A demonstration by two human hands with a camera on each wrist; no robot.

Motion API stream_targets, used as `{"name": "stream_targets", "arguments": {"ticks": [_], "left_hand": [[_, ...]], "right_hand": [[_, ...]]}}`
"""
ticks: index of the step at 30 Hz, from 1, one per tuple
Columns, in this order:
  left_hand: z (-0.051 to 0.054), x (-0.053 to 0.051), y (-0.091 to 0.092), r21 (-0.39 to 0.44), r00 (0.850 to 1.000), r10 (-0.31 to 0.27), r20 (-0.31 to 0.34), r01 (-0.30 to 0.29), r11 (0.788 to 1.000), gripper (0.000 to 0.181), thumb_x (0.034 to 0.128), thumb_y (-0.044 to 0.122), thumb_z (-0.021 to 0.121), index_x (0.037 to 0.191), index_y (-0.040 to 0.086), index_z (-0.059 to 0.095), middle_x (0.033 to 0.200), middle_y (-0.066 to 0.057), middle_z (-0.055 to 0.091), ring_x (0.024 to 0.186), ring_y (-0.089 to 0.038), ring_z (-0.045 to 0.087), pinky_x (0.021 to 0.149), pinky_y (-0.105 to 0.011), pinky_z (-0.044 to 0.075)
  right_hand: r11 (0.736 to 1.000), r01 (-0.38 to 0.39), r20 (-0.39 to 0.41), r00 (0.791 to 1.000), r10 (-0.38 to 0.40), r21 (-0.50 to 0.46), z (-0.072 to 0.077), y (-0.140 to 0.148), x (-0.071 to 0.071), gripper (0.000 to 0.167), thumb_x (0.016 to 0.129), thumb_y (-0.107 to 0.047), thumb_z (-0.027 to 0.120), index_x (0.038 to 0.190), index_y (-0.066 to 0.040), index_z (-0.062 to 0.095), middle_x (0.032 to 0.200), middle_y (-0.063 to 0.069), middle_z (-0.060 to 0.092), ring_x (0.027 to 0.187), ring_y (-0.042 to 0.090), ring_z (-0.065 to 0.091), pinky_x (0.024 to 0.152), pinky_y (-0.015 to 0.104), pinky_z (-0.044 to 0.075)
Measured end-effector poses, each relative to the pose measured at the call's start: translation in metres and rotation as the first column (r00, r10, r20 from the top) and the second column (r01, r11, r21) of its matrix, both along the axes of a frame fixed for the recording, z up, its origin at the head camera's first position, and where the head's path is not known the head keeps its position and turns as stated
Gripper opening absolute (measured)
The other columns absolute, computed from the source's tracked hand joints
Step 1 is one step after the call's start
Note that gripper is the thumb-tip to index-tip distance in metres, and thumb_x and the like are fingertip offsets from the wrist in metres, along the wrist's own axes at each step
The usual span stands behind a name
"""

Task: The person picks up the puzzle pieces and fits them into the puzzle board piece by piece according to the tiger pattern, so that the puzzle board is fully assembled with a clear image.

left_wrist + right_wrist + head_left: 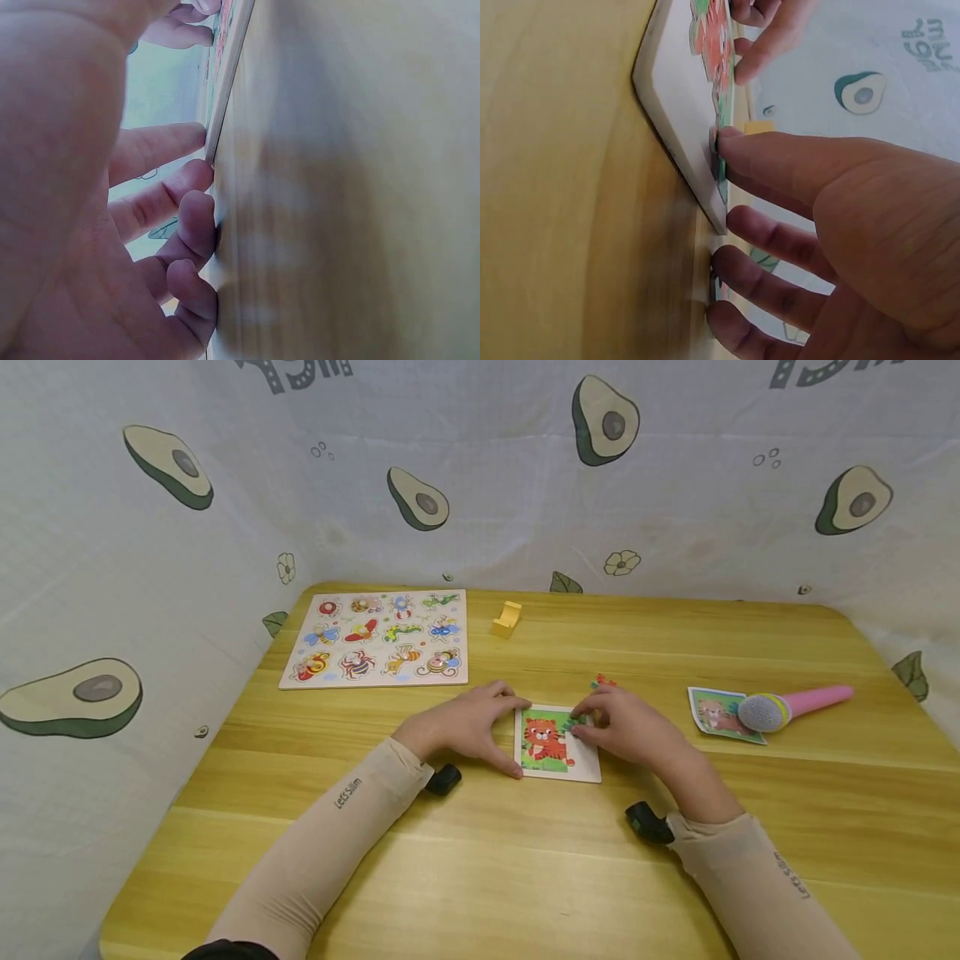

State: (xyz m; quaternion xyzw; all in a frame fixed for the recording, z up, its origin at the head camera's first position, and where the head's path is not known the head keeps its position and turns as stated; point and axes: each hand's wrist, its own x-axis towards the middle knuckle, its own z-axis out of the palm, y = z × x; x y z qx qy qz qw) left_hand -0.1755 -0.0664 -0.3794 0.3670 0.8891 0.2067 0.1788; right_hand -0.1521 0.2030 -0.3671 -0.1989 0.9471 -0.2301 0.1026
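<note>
A small white puzzle board (585, 769) lies in front of me, with an orange tiger picture (545, 739) on green covering part of it. Its right and lower right part is bare white. My left hand (472, 724) rests at the board's left side, thumb near the lower corner and forefinger near the upper one, both fairly straight. Over the board's upper right, my right hand (626, 727) pinches a green puzzle piece (576, 724) between thumb and forefinger. An orange-red puzzle piece (603, 680) lies just beyond that hand, partly hidden by it.
At the back left lies a wooden insect puzzle (375, 647). A yellow block (507, 619) with a scooped top stands right of it. To the right, a pink toy microphone (795, 705) overlaps a tiger picture card (716, 714). A printed curtain (510, 468) encloses the table.
</note>
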Motion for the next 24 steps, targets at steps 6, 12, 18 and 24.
{"name": "stream_targets", "arguments": {"ticks": [6, 12, 18, 24], "left_hand": [[0.001, 0.000, 0.000, -0.002, 1.000, 0.001, 0.004, -0.001, 1.000, 0.105, 0.0695, 0.067, 0.082, 0.154, 0.018, 0.043, 0.133, 0.002, 0.042, 0.117, -0.013, 0.044, 0.103, -0.029, 0.038], [-0.001, -0.001, 0.000, 0.004, 1.000, -0.002, 0.004, 0.002, 1.000, 0.106, 0.0690, 0.067, 0.082, 0.154, 0.018, 0.043, 0.134, 0.003, 0.042, 0.118, -0.013, 0.044, 0.104, -0.029, 0.037], [-0.002, 0.000, 0.000, 0.007, 1.000, -0.001, -0.002, 0.001, 1.000, 0.106, 0.0691, 0.066, 0.083, 0.154, 0.018, 0.042, 0.133, 0.003, 0.042, 0.118, -0.012, 0.044, 0.104, -0.028, 0.037], [-0.001, -0.001, 0.000, 0.007, 1.000, 0.001, 0.008, -0.001, 1.000, 0.106, 0.0689, 0.066, 0.083, 0.154, 0.019, 0.042, 0.134, 0.003, 0.042, 0.118, -0.013, 0.044, 0.104, -0.028, 0.037]], "right_hand": [[0.992, 0.031, 0.025, 0.999, -0.029, -0.121, 0.000, 0.011, -0.005, 0.027, 0.092, -0.016, 0.075, 0.116, -0.004, 0.072, 0.098, 0.008, 0.061, 0.083, 0.024, 0.055, 0.070, 0.037, 0.046], [0.981, 0.133, 0.020, 0.991, -0.132, -0.143, -0.001, 0.030, -0.010, 0.040, 0.092, -0.018, 0.075, 0.127, -0.002, 0.065, 0.113, 0.017, 0.063, 0.097, 0.031, 0.062, 0.080, 0.045, 0.050], [0.966, 0.240, 0.021, 0.971, -0.239, -0.099, -0.001, 0.041, -0.012, 0.043, 0.096, -0.025, 0.070, 0.131, -0.001, 0.062, 0.127, 0.024, 0.056, 0.107, 0.038, 0.058, 0.087, 0.054, 0.049], [0.963, 0.254, -0.001, 0.967, -0.255, -0.087, -0.003, 0.046, -0.013, 0.039, 0.101, -0.020, 0.062, 0.132, 0.004, 0.061, 0.125, 0.027, 0.056, 0.107, 0.042, 0.056, 0.090, 0.057, 0.046]]}}
